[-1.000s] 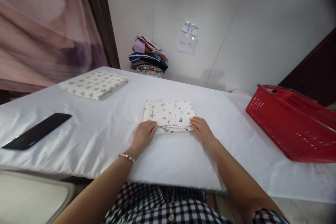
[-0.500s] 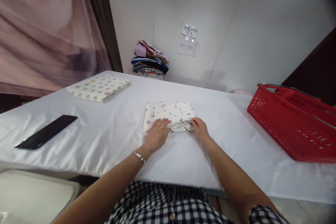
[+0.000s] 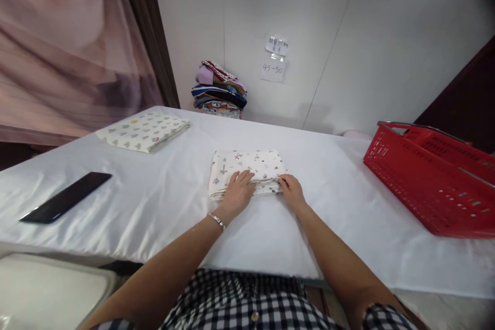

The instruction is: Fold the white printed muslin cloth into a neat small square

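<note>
A folded white cloth with small printed shapes (image 3: 247,165) lies in the middle of the white-covered table (image 3: 162,201). My left hand (image 3: 238,192) lies flat on its near edge, fingers spread over the fabric. At the cloth's near right corner, my right hand (image 3: 292,192) pinches the stacked layers with its fingertips. A silver bracelet circles my left wrist.
A second folded cloth with grey heart prints (image 3: 143,130) lies at the far left. A black phone (image 3: 65,204) rests near the left edge. A red plastic basket (image 3: 433,180) stands at the right. Folded clothes (image 3: 218,88) are stacked against the wall under paper notes (image 3: 274,59).
My left hand slid from the cloth's near left corner rightward onto the top of the fabric. My right hand stayed at the near right corner.
</note>
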`<act>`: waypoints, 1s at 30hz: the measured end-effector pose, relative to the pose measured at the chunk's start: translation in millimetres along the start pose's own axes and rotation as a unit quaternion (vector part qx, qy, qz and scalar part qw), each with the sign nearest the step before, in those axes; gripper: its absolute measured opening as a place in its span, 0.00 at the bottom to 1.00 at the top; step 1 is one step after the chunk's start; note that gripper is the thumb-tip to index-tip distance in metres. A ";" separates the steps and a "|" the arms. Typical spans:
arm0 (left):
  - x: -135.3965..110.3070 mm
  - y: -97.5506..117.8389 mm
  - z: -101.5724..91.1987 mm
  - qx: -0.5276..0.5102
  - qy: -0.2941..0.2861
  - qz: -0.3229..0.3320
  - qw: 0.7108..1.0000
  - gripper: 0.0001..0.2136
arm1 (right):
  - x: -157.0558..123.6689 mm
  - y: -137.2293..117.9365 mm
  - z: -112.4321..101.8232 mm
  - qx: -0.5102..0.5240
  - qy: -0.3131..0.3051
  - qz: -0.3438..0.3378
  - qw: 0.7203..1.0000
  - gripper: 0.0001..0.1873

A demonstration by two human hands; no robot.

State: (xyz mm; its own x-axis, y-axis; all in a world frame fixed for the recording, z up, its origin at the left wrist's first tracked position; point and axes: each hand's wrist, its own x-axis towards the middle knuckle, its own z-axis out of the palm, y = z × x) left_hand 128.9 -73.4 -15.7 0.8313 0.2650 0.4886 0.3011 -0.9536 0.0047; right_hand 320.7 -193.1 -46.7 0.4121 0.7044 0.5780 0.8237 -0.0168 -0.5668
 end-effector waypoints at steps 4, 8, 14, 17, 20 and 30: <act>5.2 -0.6 2.1 -0.004 -0.022 0.000 1.000 0.09 | -1.4 0.0 -0.6 -0.002 -0.003 -0.024 1.000 0.10; 11.0 -1.1 4.5 -0.001 -0.036 0.010 0.999 0.10 | -2.6 1.1 -0.3 -0.012 -0.002 -0.036 0.999 0.11; 1.9 5.6 3.8 -0.034 0.035 0.025 0.998 0.12 | -3.4 0.5 -1.0 -0.037 -0.015 -0.071 0.997 0.12; -6.0 8.4 3.1 -0.047 0.037 0.029 0.998 0.12 | -3.5 -1.4 -1.3 -0.053 -0.025 -0.087 0.994 0.12; -8.5 9.4 3.1 -0.075 0.045 0.006 0.996 0.11 | -3.6 -1.8 -1.1 -0.063 -0.029 -0.102 0.992 0.13; -6.0 11.5 6.3 -0.113 0.045 -0.048 0.991 0.09 | -6.1 -8.9 -7.7 -0.089 -0.043 -0.153 0.983 0.12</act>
State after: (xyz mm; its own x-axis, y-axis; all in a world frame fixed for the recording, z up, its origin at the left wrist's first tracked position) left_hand 130.4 -85.1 -24.1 0.7564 0.3511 0.5519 0.2552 -0.9353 0.2451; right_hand 313.9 -202.7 -40.6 0.1070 0.7534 0.6488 0.9623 0.0856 -0.2581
